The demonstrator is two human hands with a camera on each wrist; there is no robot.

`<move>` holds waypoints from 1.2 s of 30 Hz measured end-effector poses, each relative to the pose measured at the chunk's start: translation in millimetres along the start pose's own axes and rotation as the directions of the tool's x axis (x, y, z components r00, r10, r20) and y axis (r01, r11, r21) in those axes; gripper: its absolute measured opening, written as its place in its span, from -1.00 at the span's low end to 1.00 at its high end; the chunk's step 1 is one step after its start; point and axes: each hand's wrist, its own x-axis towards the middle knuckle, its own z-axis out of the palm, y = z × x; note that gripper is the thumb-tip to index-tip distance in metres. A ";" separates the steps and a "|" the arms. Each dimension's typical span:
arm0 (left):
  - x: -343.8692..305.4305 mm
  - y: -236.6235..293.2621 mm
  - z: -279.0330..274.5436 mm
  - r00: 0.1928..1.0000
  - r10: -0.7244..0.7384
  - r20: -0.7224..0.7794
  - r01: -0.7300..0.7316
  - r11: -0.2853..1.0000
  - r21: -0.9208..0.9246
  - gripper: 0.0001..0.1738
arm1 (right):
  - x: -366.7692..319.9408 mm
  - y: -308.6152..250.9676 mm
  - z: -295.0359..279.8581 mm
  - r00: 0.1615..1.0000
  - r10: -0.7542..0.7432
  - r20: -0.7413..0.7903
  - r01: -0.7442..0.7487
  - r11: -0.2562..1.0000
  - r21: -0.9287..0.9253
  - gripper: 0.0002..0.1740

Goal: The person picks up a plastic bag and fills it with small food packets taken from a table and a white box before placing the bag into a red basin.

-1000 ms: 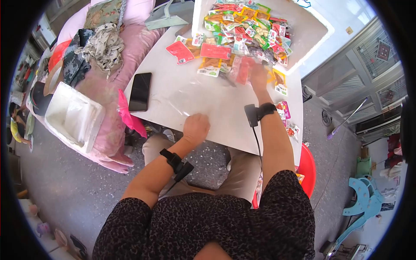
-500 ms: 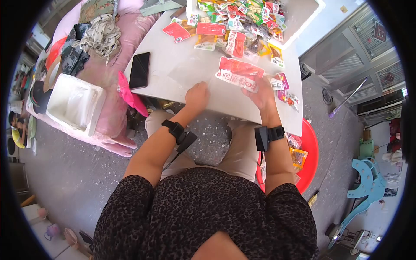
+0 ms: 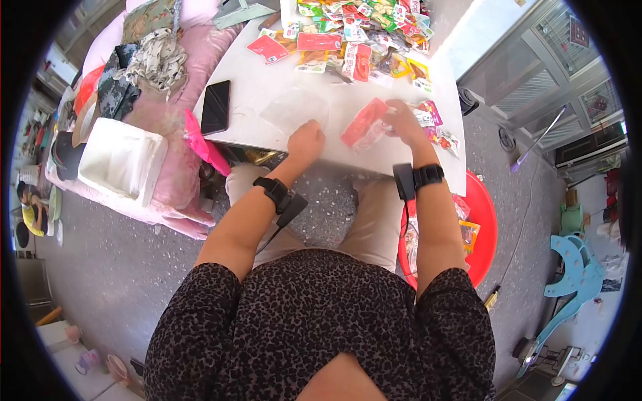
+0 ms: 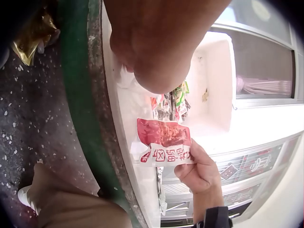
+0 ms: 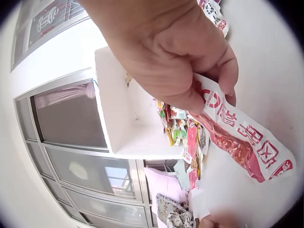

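Observation:
A red and white packet hangs from my right hand, above the table's front part. The right wrist view shows thumb and fingers pinching one end of the packet; in the left wrist view its printed face is visible. My left hand is at the table's front edge, fingers curled at a clear plastic bag that lies flat on the tabletop; the fingertips are mostly hidden. Beyond both hands, a heap of colourful snack packets spills from a white foam box.
A black phone lies on the table's left side, beside a pink item. Small packets lie at the right edge. A red basin with packets stands below on the right. An empty foam box sits on the pink bedding.
My right hand has come back from the heap with the red and white packet, which has since tilted. My left hand has stayed near the front edge. The head view has shifted.

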 end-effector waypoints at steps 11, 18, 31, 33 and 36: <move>0.6 -2.4 5.0 1.000 0.021 -0.021 -0.020 0.999 0.049 -0.88 | 25.5 61.6 28.5 0.842 -0.326 -0.429 0.072 0.857 -0.509 -0.31; 0.9 -0.4 4.4 0.998 0.048 -0.038 -0.046 0.998 0.053 -0.88 | -15.9 32.6 76.4 0.955 -0.295 0.037 0.184 0.487 -0.854 -0.48; 0.3 8.2 3.6 0.987 0.128 0.093 -0.136 0.987 0.090 -0.89 | -48.7 72.3 18.7 0.838 -0.495 -0.229 0.387 0.835 -0.391 -0.74; -0.3 17.4 1.7 0.973 0.168 0.159 -0.196 0.963 0.182 -0.88 | -57.6 69.1 18.4 0.899 -0.313 -0.307 0.316 0.948 -0.044 -0.74; -1.6 19.4 7.4 0.950 0.188 0.251 -0.246 0.942 0.226 -0.88 | -64.7 72.7 15.7 0.944 -0.079 -0.321 0.212 0.888 0.407 -0.76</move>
